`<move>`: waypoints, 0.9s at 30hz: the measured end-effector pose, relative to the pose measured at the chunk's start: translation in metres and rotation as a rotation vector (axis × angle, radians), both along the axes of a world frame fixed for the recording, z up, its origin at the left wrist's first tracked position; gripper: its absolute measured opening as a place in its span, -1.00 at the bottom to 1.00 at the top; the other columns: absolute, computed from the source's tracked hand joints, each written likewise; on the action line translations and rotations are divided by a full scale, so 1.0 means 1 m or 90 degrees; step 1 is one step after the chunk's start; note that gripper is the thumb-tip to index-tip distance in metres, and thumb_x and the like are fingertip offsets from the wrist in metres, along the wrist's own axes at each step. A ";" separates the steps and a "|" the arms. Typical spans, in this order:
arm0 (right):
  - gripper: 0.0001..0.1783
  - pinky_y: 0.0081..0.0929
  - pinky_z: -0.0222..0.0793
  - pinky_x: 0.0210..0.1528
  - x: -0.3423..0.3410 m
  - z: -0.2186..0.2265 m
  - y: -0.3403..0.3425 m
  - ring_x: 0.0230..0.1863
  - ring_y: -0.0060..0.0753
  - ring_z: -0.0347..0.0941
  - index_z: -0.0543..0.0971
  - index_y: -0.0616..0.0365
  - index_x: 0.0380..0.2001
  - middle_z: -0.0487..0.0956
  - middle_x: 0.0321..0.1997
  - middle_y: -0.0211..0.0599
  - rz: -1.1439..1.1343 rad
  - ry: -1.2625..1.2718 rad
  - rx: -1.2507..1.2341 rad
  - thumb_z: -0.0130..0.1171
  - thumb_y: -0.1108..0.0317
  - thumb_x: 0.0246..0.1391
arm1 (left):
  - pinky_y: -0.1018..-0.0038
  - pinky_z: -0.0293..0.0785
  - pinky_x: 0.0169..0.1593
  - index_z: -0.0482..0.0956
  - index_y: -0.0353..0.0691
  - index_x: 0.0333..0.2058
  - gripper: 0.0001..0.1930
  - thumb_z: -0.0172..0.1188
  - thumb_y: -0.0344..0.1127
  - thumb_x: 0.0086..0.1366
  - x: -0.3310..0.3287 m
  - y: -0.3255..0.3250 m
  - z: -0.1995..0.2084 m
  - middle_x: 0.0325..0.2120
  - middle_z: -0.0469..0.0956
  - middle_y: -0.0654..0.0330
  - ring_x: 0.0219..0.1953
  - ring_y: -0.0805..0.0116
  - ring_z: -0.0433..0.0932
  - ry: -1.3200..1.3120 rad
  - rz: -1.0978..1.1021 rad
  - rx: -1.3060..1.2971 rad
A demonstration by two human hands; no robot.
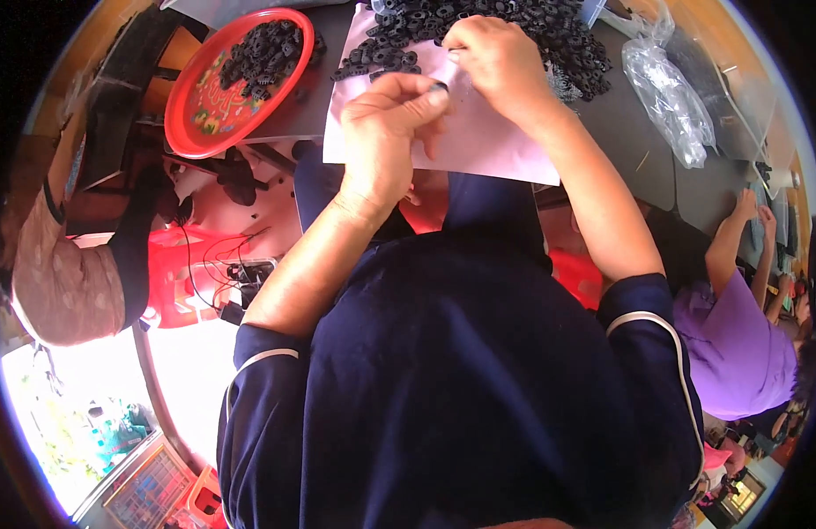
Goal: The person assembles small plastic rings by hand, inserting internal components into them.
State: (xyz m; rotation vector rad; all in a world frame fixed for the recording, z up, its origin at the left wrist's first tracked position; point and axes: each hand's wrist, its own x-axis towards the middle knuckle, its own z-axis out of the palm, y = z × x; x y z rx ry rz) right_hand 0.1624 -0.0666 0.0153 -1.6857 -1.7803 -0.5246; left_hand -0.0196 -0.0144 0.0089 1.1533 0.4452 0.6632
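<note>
My left hand [386, 119] is closed in a pinch, with a small black piece [438, 87] at the tip of the thumb and forefinger. To its right, my right hand [505, 70] reaches to the near edge of a heap of small black ribbed plastic parts [571, 40]. Its fingers are pressed together; what they grip is too small to make out. Both hands are above a pale pink sheet [505, 157] at the table's near edge. A short row of the black parts [382, 62] lies on the sheet beyond my left hand.
A round red tray [181, 132] holding more black parts [263, 57] stands at the left and overhangs the table edge. Clear plastic bags [668, 88] lie on the dark table [633, 150] at the right. A person in purple [734, 344] sits farther right; another person's patterned sleeve [69, 291] shows at the left.
</note>
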 end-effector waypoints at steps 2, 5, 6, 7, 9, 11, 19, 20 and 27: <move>-0.91 -0.59 0.38 -0.26 -0.013 0.013 -0.018 -0.35 -0.62 0.49 0.57 0.23 -0.34 0.59 -0.41 -0.42 0.030 0.409 -0.088 0.20 0.49 0.04 | 0.47 0.50 -0.43 0.49 -0.45 -0.25 -0.88 0.12 -0.49 0.30 0.001 0.007 0.004 -0.38 0.59 0.01 -0.43 0.29 0.56 -0.050 0.055 0.044; -0.92 -0.53 0.37 -0.43 -0.039 0.018 -0.039 -0.53 -0.45 0.50 0.56 0.24 -0.38 0.58 -0.52 -0.27 0.105 0.431 -0.020 0.20 0.53 -0.02 | 0.51 0.53 -0.33 0.51 -0.46 -0.28 -0.87 0.17 -0.48 0.26 0.014 0.012 0.014 -0.44 0.60 0.06 -0.39 0.32 0.60 -0.161 0.130 -0.018; -0.90 -0.49 0.40 -0.39 -0.051 0.019 -0.042 -0.48 -0.38 0.54 0.55 0.25 -0.38 0.59 -0.47 -0.23 0.131 0.407 -0.011 0.19 0.57 -0.03 | 0.50 0.54 -0.31 0.50 -0.46 -0.27 -0.87 0.16 -0.48 0.27 0.021 0.016 0.012 -0.44 0.60 0.05 -0.38 0.30 0.60 -0.184 0.125 -0.051; -0.89 -0.44 0.43 -0.35 -0.062 0.015 -0.046 -0.41 -0.29 0.58 0.54 0.25 -0.38 0.59 -0.43 -0.19 0.138 0.419 -0.021 0.18 0.60 -0.06 | 0.49 0.54 -0.30 0.50 -0.46 -0.27 -0.87 0.15 -0.47 0.28 0.027 0.015 0.010 -0.44 0.60 0.04 -0.38 0.29 0.60 -0.212 0.114 -0.081; -0.86 -0.46 0.44 -0.33 -0.076 0.004 -0.047 -0.40 -0.31 0.58 0.55 0.24 -0.37 0.60 -0.42 -0.18 0.162 0.461 -0.001 0.19 0.61 -0.08 | 0.49 0.55 -0.28 0.49 -0.43 -0.27 -0.88 0.14 -0.46 0.29 0.033 0.006 0.014 -0.43 0.60 0.01 -0.37 0.28 0.61 -0.170 0.087 -0.138; -0.84 -0.46 0.43 -0.33 -0.079 0.005 -0.052 -0.41 -0.37 0.56 0.56 0.24 -0.35 0.60 -0.42 -0.20 0.160 0.531 -0.002 0.19 0.62 -0.09 | 0.46 0.57 -0.32 0.48 -0.38 -0.30 -0.89 0.17 -0.45 0.27 0.033 -0.003 0.018 -0.43 0.61 0.02 -0.41 0.28 0.61 -0.148 0.098 -0.203; -0.86 -0.57 0.39 -0.27 -0.082 -0.002 -0.066 -0.37 -0.51 0.50 0.58 0.26 -0.35 0.59 -0.39 -0.27 0.141 0.553 -0.014 0.20 0.63 -0.04 | 0.45 0.56 -0.40 0.49 -0.37 -0.35 -0.93 0.19 -0.49 0.24 0.031 -0.013 0.013 -0.47 0.58 0.06 -0.46 0.33 0.58 -0.077 0.103 -0.191; -0.86 -0.57 0.39 -0.27 -0.081 -0.002 -0.067 -0.37 -0.51 0.50 0.58 0.26 -0.35 0.59 -0.39 -0.27 0.141 0.555 -0.015 0.20 0.63 -0.04 | 0.47 0.54 -0.39 0.51 -0.38 -0.33 -0.92 0.19 -0.49 0.24 0.032 -0.013 0.011 -0.47 0.59 0.08 -0.47 0.36 0.57 -0.073 0.106 -0.176; -0.88 -0.64 0.43 -0.14 -0.039 0.014 -0.067 -0.23 -0.61 0.53 0.63 0.28 -0.30 0.65 -0.32 -0.33 0.064 0.651 0.018 0.21 0.52 0.07 | 0.61 0.45 -0.35 0.55 -0.44 -0.17 -0.81 0.16 -0.46 0.28 0.017 -0.011 -0.010 -0.43 0.60 0.14 -0.46 0.48 0.52 -0.031 0.037 0.027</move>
